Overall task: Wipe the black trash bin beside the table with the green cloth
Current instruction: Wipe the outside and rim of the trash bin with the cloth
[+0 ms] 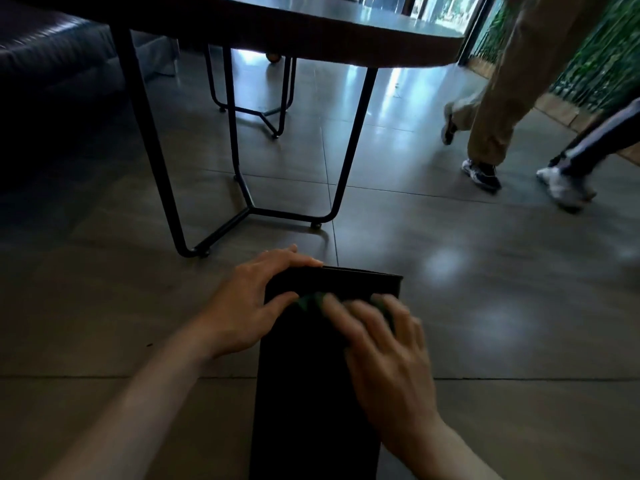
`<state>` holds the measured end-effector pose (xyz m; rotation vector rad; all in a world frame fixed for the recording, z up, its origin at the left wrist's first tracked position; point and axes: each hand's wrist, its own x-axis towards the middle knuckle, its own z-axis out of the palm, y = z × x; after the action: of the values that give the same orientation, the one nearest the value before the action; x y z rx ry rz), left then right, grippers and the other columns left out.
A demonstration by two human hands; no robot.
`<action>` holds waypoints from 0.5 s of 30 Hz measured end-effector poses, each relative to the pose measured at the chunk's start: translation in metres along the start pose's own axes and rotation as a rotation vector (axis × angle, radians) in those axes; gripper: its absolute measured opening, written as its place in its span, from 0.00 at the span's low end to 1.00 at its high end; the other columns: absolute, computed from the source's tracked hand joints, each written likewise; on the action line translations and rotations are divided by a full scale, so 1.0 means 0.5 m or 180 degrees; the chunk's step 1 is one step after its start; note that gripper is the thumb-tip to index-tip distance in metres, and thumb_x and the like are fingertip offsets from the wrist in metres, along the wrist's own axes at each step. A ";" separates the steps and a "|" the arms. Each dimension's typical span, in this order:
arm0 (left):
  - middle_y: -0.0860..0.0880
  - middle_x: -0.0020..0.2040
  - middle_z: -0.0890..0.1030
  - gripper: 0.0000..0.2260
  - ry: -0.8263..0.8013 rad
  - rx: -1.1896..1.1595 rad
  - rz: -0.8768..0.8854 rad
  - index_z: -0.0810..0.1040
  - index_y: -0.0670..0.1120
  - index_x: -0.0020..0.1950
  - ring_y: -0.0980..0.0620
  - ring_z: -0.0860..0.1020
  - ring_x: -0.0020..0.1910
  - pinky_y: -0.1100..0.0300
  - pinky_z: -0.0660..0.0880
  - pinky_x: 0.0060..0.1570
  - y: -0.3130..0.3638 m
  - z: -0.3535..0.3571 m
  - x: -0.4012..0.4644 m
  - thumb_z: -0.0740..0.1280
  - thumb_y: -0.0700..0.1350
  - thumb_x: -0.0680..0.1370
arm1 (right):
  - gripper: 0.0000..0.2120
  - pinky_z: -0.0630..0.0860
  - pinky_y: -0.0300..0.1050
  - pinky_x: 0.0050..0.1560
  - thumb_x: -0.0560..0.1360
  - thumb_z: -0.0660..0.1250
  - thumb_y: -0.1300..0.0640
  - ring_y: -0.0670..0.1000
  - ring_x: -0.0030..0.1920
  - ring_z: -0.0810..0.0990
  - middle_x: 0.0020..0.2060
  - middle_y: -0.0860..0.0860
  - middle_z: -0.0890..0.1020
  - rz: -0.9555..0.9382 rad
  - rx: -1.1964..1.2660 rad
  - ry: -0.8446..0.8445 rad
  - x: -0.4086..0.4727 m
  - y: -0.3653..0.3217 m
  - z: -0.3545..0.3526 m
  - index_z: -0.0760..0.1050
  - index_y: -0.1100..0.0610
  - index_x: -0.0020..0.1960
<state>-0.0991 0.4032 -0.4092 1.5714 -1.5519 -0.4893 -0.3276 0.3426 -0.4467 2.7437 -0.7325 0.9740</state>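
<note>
The black trash bin lies nearest the viewer, rising from the bottom edge of the view toward its upper rim, and serves here as the landmark for all else. Left of the bin, the left forearm reaches in at a slant and the left hand clasps the bin's upper left corner: fingers curled over the far rim, thumb pressed against the near face. This hold is judged to brace the bin so that it does not slide or tip under the rubbing. On the bin's near face, just below the rim, the green cloth shows only as small patches between the two hands, the rest being covered. Toward the right of the bin's face, the right hand lies flat on the cloth with fingers spread and slightly bent, pinning the cloth to the surface rather than gripping it in a fist; its outline is blurred, consistent with a wiping stroke under way. Beyond the bin stands the table on dark metal legs, its nearest foot just past the rim. Far right of the bin, two passers-by cross the tiled floor, well apart from the work.
</note>
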 end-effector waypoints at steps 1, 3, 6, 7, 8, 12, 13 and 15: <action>0.58 0.67 0.78 0.22 0.0011 -0.0005 0.0003 0.77 0.57 0.67 0.62 0.66 0.75 0.49 0.66 0.74 0.000 -0.001 -0.001 0.70 0.36 0.78 | 0.22 0.75 0.58 0.58 0.83 0.58 0.51 0.62 0.64 0.75 0.62 0.53 0.80 0.0207 -0.0031 0.0004 0.024 0.002 -0.002 0.67 0.50 0.77; 0.56 0.67 0.78 0.21 0.0015 -0.0011 -0.0010 0.77 0.57 0.67 0.62 0.66 0.75 0.49 0.67 0.74 0.001 -0.004 -0.001 0.70 0.36 0.78 | 0.24 0.75 0.60 0.57 0.81 0.62 0.51 0.63 0.65 0.74 0.62 0.55 0.78 0.0194 -0.0202 -0.0014 0.037 -0.003 0.003 0.68 0.51 0.76; 0.56 0.67 0.78 0.22 -0.0055 -0.0012 -0.0006 0.77 0.58 0.66 0.62 0.66 0.75 0.50 0.67 0.74 0.005 0.000 -0.002 0.70 0.36 0.78 | 0.19 0.76 0.60 0.56 0.81 0.65 0.52 0.63 0.64 0.74 0.62 0.55 0.79 -0.0309 -0.0316 -0.0024 -0.022 -0.022 0.015 0.73 0.50 0.72; 0.56 0.67 0.78 0.22 -0.0065 -0.0026 -0.0013 0.77 0.58 0.66 0.62 0.65 0.75 0.51 0.66 0.74 0.006 0.002 -0.002 0.70 0.35 0.77 | 0.17 0.77 0.58 0.56 0.82 0.62 0.52 0.62 0.63 0.75 0.62 0.53 0.78 -0.0622 -0.0322 -0.0066 -0.054 -0.031 0.019 0.75 0.48 0.70; 0.56 0.67 0.78 0.23 -0.0072 -0.0037 -0.0021 0.77 0.59 0.66 0.63 0.65 0.75 0.51 0.66 0.74 0.007 0.002 -0.002 0.71 0.35 0.77 | 0.15 0.79 0.55 0.56 0.84 0.59 0.52 0.60 0.63 0.75 0.62 0.51 0.77 -0.0990 -0.0349 -0.0165 -0.086 -0.040 0.020 0.75 0.46 0.69; 0.57 0.67 0.78 0.23 -0.0098 -0.0069 -0.0011 0.77 0.59 0.65 0.64 0.65 0.75 0.54 0.66 0.74 0.012 0.001 -0.005 0.70 0.35 0.77 | 0.16 0.80 0.52 0.55 0.85 0.56 0.54 0.57 0.62 0.76 0.62 0.49 0.79 -0.1402 -0.0444 -0.0330 -0.098 -0.025 0.001 0.77 0.44 0.68; 0.57 0.67 0.78 0.23 -0.0089 -0.0052 -0.0002 0.77 0.59 0.66 0.64 0.66 0.74 0.54 0.66 0.74 0.012 -0.001 -0.004 0.70 0.35 0.77 | 0.16 0.79 0.54 0.56 0.84 0.58 0.55 0.59 0.62 0.76 0.61 0.51 0.81 -0.1025 -0.0292 -0.0169 -0.071 -0.014 -0.003 0.79 0.47 0.67; 0.58 0.66 0.78 0.23 -0.0084 -0.0016 -0.0002 0.77 0.58 0.66 0.65 0.66 0.74 0.56 0.65 0.74 0.012 -0.002 -0.004 0.70 0.35 0.77 | 0.16 0.76 0.59 0.58 0.81 0.63 0.57 0.63 0.63 0.76 0.61 0.55 0.82 -0.0077 -0.0029 0.0077 -0.005 0.013 -0.016 0.80 0.51 0.68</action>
<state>-0.1022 0.4060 -0.4046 1.5672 -1.5688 -0.5157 -0.3370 0.3404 -0.4422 2.7213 -0.6966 0.9946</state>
